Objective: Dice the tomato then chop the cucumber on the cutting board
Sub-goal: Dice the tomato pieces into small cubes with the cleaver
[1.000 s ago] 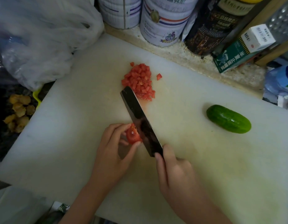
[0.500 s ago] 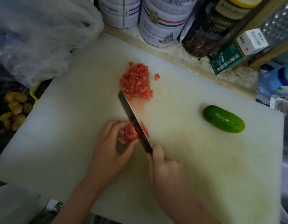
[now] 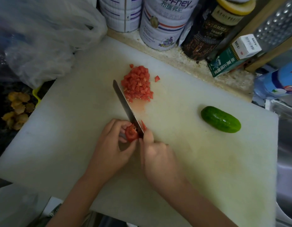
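- Tomato, a small red chunk with its wet cut face upward (image 3: 131, 134), is sitting near the middle of the white plastic cutting board (image 3: 199, 169); the left hand (image 3: 112, 145) is pinching it, fingers curling round it
- the right hand (image 3: 158, 158) is gripping a long dark-bladed kitchen knife (image 3: 125, 105), fingers closing round the handle; the blade is standing edge-down against the chunk's right side, with thin red slivers (image 3: 143, 125) lying just beyond it
- dicing is looking mostly done: a heap of small red tomato cubes (image 3: 138, 84) is lying farther back in a wet patch, one stray cube (image 3: 157, 78) just beside it; only the pinched chunk is waiting to be cut
- the stubby dark green cucumber (image 3: 221, 119) is lying whole on the board's right side, well apart from the hands; chopping it is not yet begun
- the knife handle is hiding under the right hand; whether the edge is touching the board is impossible to tell
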Tool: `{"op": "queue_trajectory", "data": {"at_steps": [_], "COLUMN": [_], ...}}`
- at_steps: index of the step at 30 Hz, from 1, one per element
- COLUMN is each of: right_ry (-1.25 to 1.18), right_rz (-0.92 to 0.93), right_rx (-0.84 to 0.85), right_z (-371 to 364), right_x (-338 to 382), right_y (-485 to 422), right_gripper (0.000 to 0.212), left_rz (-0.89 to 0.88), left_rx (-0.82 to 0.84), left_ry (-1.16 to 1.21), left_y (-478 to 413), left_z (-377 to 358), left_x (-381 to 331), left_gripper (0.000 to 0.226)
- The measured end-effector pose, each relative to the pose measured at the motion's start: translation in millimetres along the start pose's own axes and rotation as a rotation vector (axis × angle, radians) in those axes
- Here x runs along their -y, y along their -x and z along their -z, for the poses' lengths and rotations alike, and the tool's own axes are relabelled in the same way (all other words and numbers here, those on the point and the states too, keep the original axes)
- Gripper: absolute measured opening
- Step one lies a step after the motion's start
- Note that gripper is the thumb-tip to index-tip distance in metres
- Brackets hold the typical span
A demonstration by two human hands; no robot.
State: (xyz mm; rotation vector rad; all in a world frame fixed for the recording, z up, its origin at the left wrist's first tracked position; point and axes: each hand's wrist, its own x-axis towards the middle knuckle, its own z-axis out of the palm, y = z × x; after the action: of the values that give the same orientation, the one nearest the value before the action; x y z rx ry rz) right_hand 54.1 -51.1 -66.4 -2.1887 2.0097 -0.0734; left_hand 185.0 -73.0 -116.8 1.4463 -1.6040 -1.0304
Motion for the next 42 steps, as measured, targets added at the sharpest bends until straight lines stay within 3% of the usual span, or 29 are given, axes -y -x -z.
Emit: {"op": "queue_trajectory", "data": {"at_steps": [3,12,18,24,30,42], "right_ry": [-0.020,-0.238,-0.369,-0.557,-0.549,-0.487], "right_rz": [-0.033,-0.061,0.050,0.012,0.018,0.028], "right_rx": [0.020,0.132,0.118,0.092,0.085,0.050], "right_z": [2.6,8.4,14.8,31.7,15.9,13.9], "right_x": [-6.2,-21.2,-21.1,-34.6,-39.6,-33.3], "right_y": [18.4,36.1,8.8,31.9,45.1,50.0], "right_gripper": [0.015,0.016,0.016,0.018,0.015,0.009], "left_rz": [0.007,-0.068,-0.039,-0.002,0.090,0.143], "left_rx": [0.026,0.003,-0.029,-0.009,-0.167,-0.213], "left_ry": [-0.037,-0.096,-0.049,-0.013,-0.053,-0.086], "left_y": [-1.1,11.7,14.5,14.9,9.2,3.1], "left_z": [2.2,6.3,4.3,5.6,0.8,-1.2], "left_x": [0.6,3.3,5.1,0.7,-7.1,-12.3], "left_gripper": [0.037,0.043,0.041,0.038,0.018,0.031]}}
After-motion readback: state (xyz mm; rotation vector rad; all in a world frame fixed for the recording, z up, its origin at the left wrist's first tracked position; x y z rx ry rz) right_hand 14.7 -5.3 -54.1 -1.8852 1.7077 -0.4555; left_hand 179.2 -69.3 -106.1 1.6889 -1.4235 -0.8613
